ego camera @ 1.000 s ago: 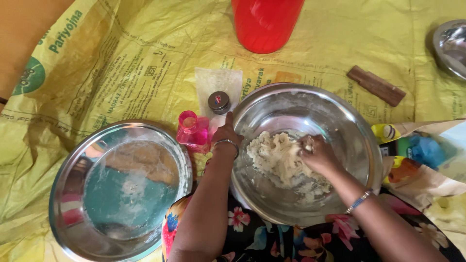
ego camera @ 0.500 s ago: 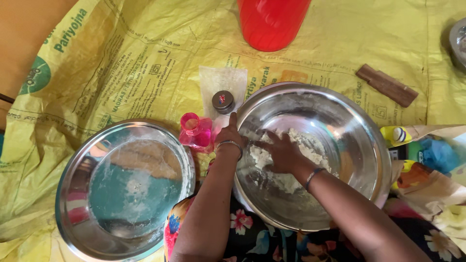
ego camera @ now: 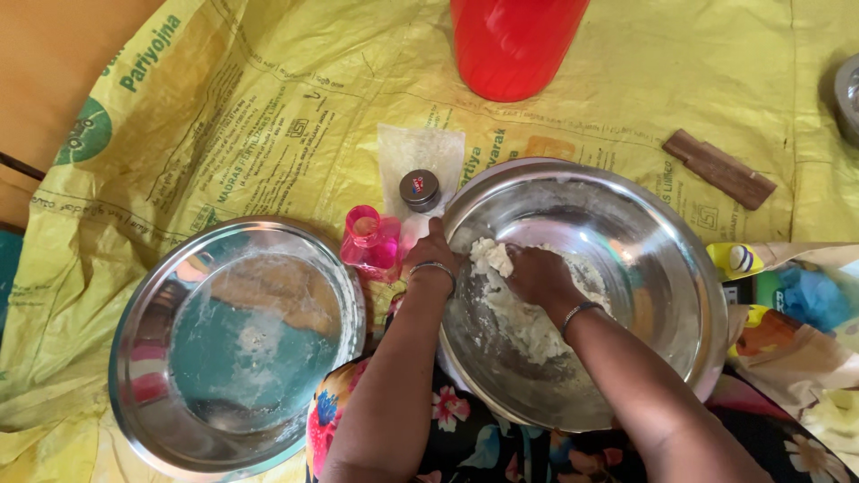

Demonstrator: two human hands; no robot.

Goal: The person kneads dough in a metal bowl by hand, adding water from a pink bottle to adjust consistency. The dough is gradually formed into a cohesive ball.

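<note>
the round polished steel mixing bowl (ego camera: 662, 268) sits right of centre on the yellow woven plastic sheet (ego camera: 268, 116). its wall is smooth and mirror-bright, dusted with flour. inside, toward the 9 o'clock side of the bowl floor, lies the pale, lumpy mass of dough (ego camera: 514, 309), rough and crumbly in texture.

the right hand (ego camera: 537, 275) is curled down onto the dough, fingers pressed together into it; a thin metal bangle circles the wrist. the left hand (ego camera: 431, 255) clasps the bowl rim at 9 o'clock, fingers closed on the edge, also with a bangle at the wrist.

at 9 o'clock from the bowl lies the wide shallow round steel plate (ego camera: 242, 344), reflective, with a thin film of flour at its centre. between plate and bowl stands the small translucent pink plastic cup (ego camera: 369, 240). at 11 o'clock of the bowl, a small jar with a dark round metal lid (ego camera: 420, 189) rests on a clear plastic pouch (ego camera: 420, 152). at 12 o'clock stands the red smooth plastic jug (ego camera: 514, 40). at 2 o'clock lies the brown rectangular wooden stick (ego camera: 718, 169).

the sheet is creased, glossy and printed in green. bare orange-brown floor (ego camera: 54, 63) shows at the upper left.
</note>
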